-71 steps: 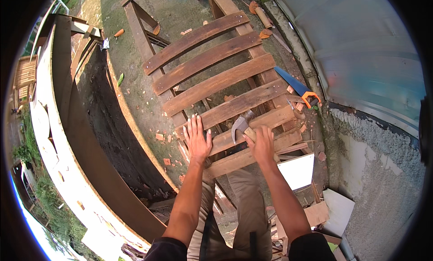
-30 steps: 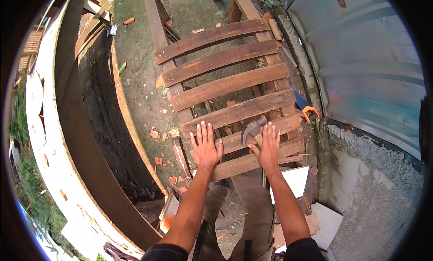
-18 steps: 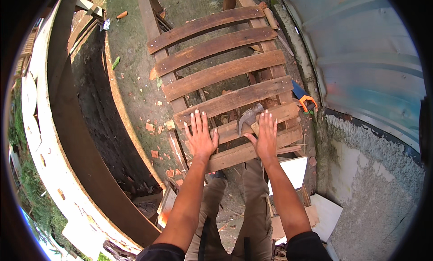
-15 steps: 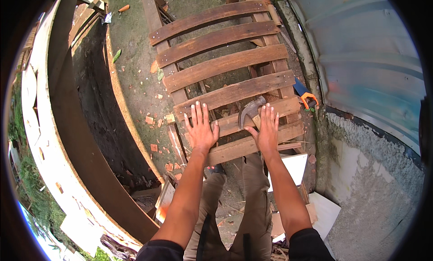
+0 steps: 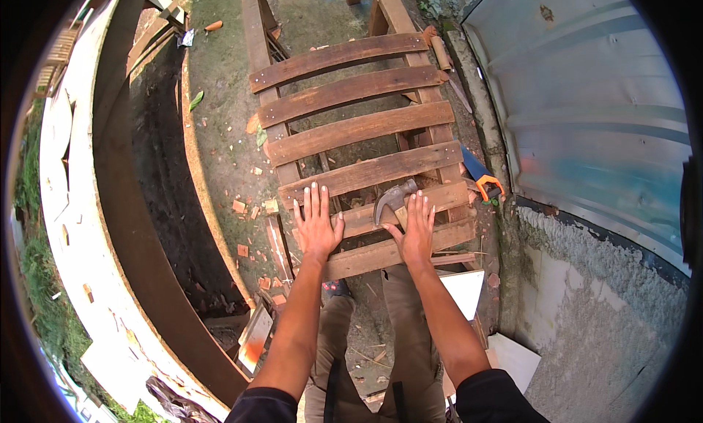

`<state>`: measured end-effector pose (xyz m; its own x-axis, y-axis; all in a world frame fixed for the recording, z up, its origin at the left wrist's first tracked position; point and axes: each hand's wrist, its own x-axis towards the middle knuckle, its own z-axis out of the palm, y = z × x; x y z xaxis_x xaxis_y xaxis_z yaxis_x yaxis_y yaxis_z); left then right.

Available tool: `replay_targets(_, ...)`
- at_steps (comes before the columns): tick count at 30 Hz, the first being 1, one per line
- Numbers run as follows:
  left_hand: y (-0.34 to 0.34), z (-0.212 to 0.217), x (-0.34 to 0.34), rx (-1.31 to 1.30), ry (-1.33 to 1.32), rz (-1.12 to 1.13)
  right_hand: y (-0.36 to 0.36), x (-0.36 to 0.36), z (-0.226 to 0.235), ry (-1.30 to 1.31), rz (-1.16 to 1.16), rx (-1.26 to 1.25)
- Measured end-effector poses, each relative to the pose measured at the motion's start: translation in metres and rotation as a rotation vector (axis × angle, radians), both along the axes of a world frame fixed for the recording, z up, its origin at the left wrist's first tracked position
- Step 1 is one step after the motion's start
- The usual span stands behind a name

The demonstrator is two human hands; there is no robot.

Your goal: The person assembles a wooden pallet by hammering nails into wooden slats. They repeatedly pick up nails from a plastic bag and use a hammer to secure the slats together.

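A wooden frame with several brown slats [image 5: 359, 134] nailed across two long rails [image 5: 405, 17] stretches away in front of me. My left hand [image 5: 318, 225] lies flat at the left end of the nearer slats, fingers spread. On the right part of the same slats rests my right hand [image 5: 414, 236], palm down with the thumb apart. Beside its thumb and fingers a claw hammer [image 5: 394, 198] lies on the slats; its metal head shows, while my right hand partly covers the wooden handle. Neither hand is wrapped round anything.
A handsaw [image 5: 483, 176] with an orange and black handle lies right of the frame. Beyond it stand a corrugated metal sheet [image 5: 578, 108] and a rough concrete wall [image 5: 571, 306]. A long board structure [image 5: 139, 225] runs along the left. Wood chips [image 5: 242, 250] litter the ground.
The view has shifted, so the frame sits slightly lower and shows more of its far end. Both hands stay flat on the slats, and the hammer lies in the same place.
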<state>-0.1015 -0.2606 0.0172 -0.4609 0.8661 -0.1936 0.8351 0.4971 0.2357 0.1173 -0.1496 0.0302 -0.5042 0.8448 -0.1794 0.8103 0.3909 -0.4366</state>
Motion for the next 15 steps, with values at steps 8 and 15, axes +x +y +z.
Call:
replay_targets(8,0.005,0.004,0.0,0.016,0.035,0.03,0.001,0.001,-0.009,-0.049,0.056,0.036)
replay_targets(15,-0.002,0.005,0.058,-0.001,-0.115,0.261,0.005,0.013,-0.001,0.14,0.038,-0.139)
